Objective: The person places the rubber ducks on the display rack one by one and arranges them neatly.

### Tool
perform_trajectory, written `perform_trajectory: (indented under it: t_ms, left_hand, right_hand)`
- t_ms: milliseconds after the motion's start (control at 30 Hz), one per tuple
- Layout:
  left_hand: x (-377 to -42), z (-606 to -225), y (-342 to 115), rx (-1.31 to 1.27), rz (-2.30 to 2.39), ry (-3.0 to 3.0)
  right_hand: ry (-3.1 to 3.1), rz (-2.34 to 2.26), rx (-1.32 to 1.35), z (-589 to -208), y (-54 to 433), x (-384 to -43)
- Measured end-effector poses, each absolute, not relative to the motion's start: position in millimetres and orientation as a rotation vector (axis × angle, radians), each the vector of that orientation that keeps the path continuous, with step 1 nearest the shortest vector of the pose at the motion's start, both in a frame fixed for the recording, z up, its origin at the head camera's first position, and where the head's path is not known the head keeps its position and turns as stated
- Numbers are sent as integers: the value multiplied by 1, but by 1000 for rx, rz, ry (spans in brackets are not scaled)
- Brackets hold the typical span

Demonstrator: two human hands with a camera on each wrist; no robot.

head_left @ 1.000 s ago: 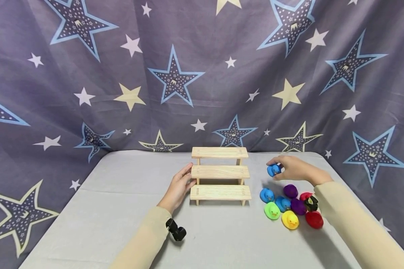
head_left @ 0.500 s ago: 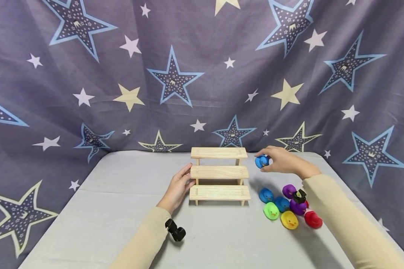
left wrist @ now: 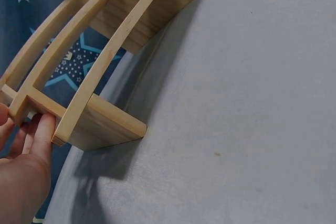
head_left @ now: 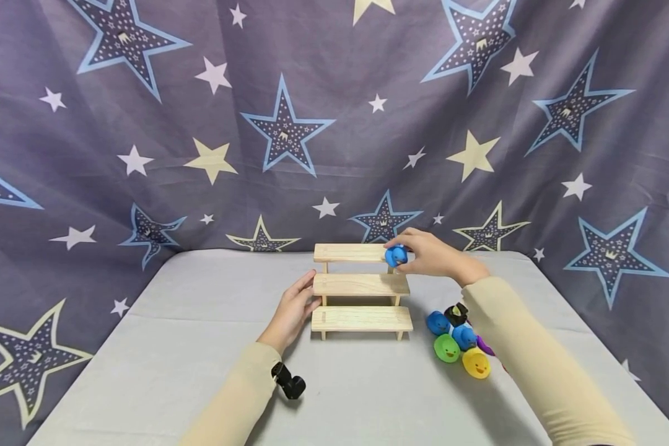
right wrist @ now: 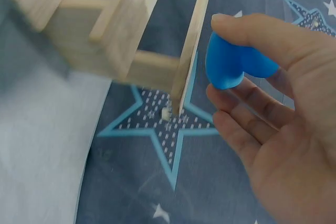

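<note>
My right hand (head_left: 435, 255) pinches a blue rubber duck (head_left: 396, 256) at the right end of the top step of a three-step wooden stand (head_left: 361, 285). Seen in the right wrist view, thumb and fingers hold the duck (right wrist: 224, 62) just off the end of the top board; a gap shows between them. My left hand (head_left: 290, 314) grips the stand's left side by the middle step. From the left wrist, its fingers (left wrist: 43, 137) reach in around the side frame; part of the hand is cut off by the view's edge.
Right of the stand sit more rubber ducks: blue (head_left: 438, 323), another blue (head_left: 464, 337), green (head_left: 446, 349) and yellow (head_left: 476, 363). A purple duck (head_left: 485, 345) is mostly hidden by the right sleeve (head_left: 535, 359). A star-patterned curtain (head_left: 334, 155) hangs behind the table (head_left: 368, 396).
My right hand has carried the blue duck left and a little up, from above the ducks to the stand's top step. The right forearm now covers the red ducks. The left hand has stayed put.
</note>
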State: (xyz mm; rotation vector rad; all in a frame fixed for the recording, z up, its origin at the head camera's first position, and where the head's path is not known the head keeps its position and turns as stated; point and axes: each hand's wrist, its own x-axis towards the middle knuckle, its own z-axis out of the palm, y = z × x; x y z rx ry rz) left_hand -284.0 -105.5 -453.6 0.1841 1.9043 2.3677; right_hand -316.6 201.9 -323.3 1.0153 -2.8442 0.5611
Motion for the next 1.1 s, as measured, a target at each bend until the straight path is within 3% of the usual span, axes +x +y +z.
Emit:
perform_trajectory:
  t_ms: [633, 1100]
  left_hand:
    - [-285, -453, -108, 176, 2367, 1874]
    - [-285, -453, -108, 181, 2354, 1893]
  right_hand:
    - [-2829, 737, 1031, -314, 131, -341]
    - [-2770, 1069, 959, -333, 102, -351]
